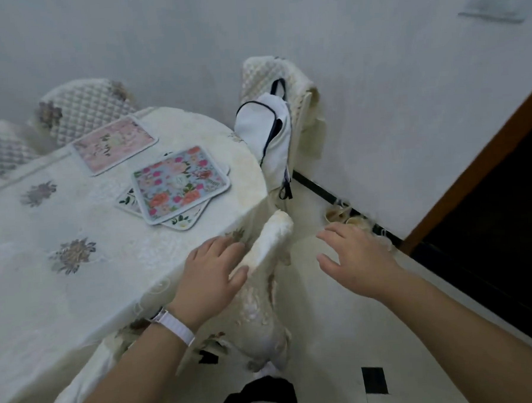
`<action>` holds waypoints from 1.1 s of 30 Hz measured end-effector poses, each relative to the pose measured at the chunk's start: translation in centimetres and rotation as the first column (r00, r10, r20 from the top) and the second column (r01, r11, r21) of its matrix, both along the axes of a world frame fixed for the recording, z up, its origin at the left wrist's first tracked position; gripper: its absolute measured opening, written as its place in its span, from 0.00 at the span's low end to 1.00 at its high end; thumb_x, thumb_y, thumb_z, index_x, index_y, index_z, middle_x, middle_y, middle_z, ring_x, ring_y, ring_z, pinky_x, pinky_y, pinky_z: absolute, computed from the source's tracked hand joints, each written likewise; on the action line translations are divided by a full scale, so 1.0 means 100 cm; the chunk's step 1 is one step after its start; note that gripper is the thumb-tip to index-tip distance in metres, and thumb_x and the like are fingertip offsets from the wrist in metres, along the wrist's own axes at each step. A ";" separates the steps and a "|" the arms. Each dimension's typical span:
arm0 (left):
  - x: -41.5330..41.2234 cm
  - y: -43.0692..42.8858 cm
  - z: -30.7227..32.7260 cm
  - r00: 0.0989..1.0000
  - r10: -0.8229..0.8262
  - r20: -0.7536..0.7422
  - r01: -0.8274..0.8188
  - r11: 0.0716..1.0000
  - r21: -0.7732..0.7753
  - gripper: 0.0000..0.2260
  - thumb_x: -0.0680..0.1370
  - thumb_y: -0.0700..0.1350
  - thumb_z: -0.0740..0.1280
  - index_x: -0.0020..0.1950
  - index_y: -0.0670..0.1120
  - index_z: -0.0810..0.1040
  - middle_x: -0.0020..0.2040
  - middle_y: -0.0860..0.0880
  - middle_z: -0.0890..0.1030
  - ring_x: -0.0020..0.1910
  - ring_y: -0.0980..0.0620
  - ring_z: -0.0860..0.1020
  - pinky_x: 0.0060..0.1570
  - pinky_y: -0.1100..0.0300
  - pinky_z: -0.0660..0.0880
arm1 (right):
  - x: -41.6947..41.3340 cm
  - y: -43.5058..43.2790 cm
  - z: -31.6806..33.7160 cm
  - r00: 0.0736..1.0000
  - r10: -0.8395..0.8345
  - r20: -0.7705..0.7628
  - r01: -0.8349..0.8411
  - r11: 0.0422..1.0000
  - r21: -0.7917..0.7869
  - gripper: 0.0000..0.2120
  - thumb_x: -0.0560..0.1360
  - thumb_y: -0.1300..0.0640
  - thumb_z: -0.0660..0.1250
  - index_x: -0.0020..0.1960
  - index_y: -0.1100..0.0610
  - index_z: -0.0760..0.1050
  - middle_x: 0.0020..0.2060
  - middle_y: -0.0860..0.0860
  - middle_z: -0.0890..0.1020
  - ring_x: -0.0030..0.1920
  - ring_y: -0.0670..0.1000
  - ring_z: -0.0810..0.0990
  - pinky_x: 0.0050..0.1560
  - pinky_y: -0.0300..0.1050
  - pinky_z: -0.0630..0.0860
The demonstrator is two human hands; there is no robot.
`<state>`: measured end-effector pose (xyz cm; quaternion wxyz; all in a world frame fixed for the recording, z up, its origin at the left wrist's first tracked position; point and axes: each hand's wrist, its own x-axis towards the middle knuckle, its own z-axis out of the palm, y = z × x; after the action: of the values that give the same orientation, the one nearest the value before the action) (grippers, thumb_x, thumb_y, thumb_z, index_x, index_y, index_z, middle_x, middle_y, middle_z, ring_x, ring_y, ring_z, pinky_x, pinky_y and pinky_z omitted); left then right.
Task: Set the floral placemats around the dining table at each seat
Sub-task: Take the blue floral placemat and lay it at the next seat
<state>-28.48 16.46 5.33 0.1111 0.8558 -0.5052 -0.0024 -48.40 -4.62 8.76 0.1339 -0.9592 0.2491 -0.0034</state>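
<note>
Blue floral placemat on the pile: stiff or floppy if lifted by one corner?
The blue floral placemat is probably stiff: it lies flat across the skewed mats beneath without draping. Likely light, being thin with a bound edge. It may slide over them if pushed.

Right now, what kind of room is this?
Probably a home dining room: a cloth-covered table with floral placemats, cushioned chairs round it, and a backpack hanging on one of them.
</note>
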 end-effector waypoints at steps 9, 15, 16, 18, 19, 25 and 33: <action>0.114 -0.005 -0.031 0.979 0.145 -0.145 -0.141 0.989 0.035 0.25 0.75 0.61 0.54 0.67 0.52 0.74 0.68 0.48 0.74 0.68 0.46 0.69 0.62 0.48 0.68 | 0.124 -0.012 0.001 0.992 0.093 -0.090 -0.097 0.994 -0.040 0.22 0.78 0.44 0.60 0.70 0.51 0.70 0.67 0.47 0.72 0.64 0.51 0.70 0.63 0.48 0.69; 0.157 0.019 -0.033 0.956 0.242 -0.163 -0.246 0.969 -0.002 0.25 0.76 0.61 0.54 0.67 0.51 0.75 0.67 0.48 0.75 0.66 0.45 0.71 0.61 0.47 0.69 | 0.202 0.011 0.001 0.967 0.230 -0.107 -0.234 0.972 -0.022 0.22 0.79 0.46 0.60 0.70 0.51 0.69 0.67 0.46 0.72 0.65 0.50 0.70 0.62 0.44 0.66; 0.164 0.025 -0.034 0.950 0.264 -0.166 -0.269 0.963 -0.012 0.25 0.76 0.60 0.55 0.67 0.51 0.75 0.67 0.48 0.75 0.66 0.45 0.71 0.61 0.47 0.70 | 0.213 0.014 -0.004 0.958 0.260 -0.122 -0.264 0.965 -0.014 0.22 0.78 0.46 0.60 0.70 0.52 0.69 0.66 0.47 0.72 0.64 0.50 0.70 0.62 0.45 0.67; 0.173 0.040 -0.038 0.932 0.314 -0.179 -0.322 0.947 -0.014 0.24 0.75 0.59 0.56 0.67 0.50 0.75 0.67 0.47 0.75 0.66 0.45 0.71 0.60 0.47 0.69 | 0.234 0.020 -0.014 0.934 0.321 -0.158 -0.326 0.945 -0.008 0.22 0.78 0.45 0.59 0.69 0.51 0.69 0.66 0.47 0.72 0.63 0.51 0.72 0.60 0.47 0.71; 0.177 0.047 -0.039 0.921 0.339 -0.190 -0.346 0.938 -0.006 0.25 0.75 0.59 0.56 0.67 0.50 0.75 0.67 0.47 0.75 0.66 0.45 0.71 0.60 0.48 0.69 | 0.242 0.022 -0.017 0.924 0.344 -0.169 -0.350 0.937 -0.008 0.22 0.78 0.44 0.58 0.69 0.51 0.69 0.65 0.47 0.72 0.62 0.52 0.72 0.59 0.48 0.72; 0.198 0.075 -0.056 0.836 0.477 -0.272 -0.483 0.874 0.049 0.26 0.75 0.60 0.55 0.69 0.51 0.73 0.69 0.48 0.73 0.67 0.47 0.70 0.63 0.49 0.70 | 0.287 0.030 -0.033 0.895 0.414 -0.168 -0.415 0.909 0.027 0.23 0.78 0.43 0.59 0.71 0.50 0.68 0.68 0.46 0.70 0.64 0.51 0.70 0.60 0.49 0.72; 0.217 0.060 -0.076 0.638 0.599 -0.484 -0.645 0.759 0.089 0.21 0.79 0.54 0.62 0.70 0.49 0.71 0.69 0.49 0.72 0.65 0.48 0.71 0.61 0.52 0.71 | 0.337 0.007 -0.057 0.878 0.438 -0.193 -0.421 0.898 0.125 0.24 0.78 0.43 0.60 0.72 0.51 0.67 0.69 0.48 0.69 0.66 0.52 0.69 0.62 0.49 0.71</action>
<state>-6.77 22.46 -2.26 0.2668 0.9417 -0.1345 -0.1548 -14.74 -3.91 3.02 0.1412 -0.9790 0.0432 0.1404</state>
